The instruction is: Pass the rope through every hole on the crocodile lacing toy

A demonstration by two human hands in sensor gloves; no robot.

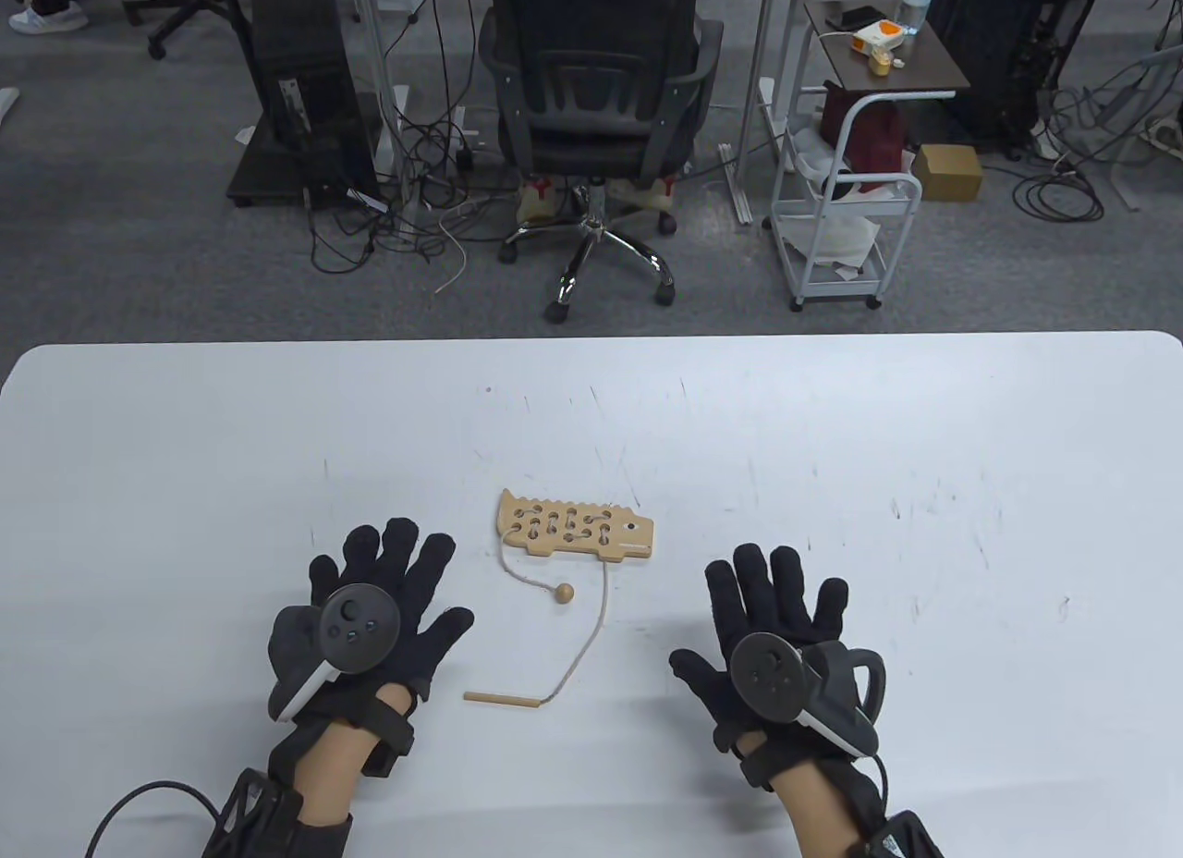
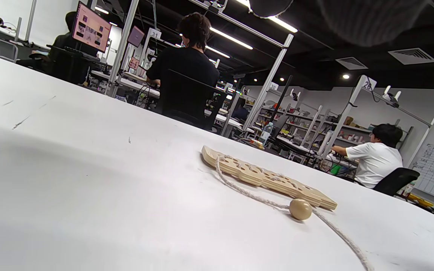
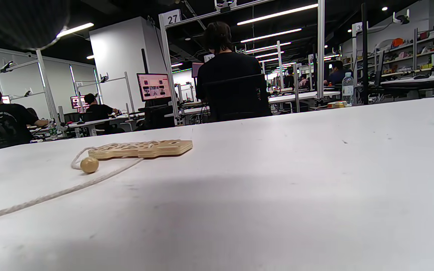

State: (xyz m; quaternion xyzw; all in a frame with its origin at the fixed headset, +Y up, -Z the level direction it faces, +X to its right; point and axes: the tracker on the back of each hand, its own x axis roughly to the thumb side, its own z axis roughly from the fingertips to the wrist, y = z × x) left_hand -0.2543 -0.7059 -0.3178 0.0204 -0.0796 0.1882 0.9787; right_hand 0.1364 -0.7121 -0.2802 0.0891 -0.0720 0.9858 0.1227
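Black-gloved hands, left (image 1: 370, 608) and right (image 1: 772, 631), are lying flat, empty, flanking the pale wooden crocodile lacing board (image 1: 575, 525), seemingly finished threading its cream rope (image 1: 587, 641).

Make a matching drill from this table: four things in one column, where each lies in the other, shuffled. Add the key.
Things:
1. crocodile board
2. bead
3. wooden needle
4. right hand

Places:
A. nearest the front edge, between the hands
B. flat on the table, right of the rope
C. farthest back, rope laced through its holes
D. just in front of the board

Pairs: 1-C, 2-D, 3-A, 4-B
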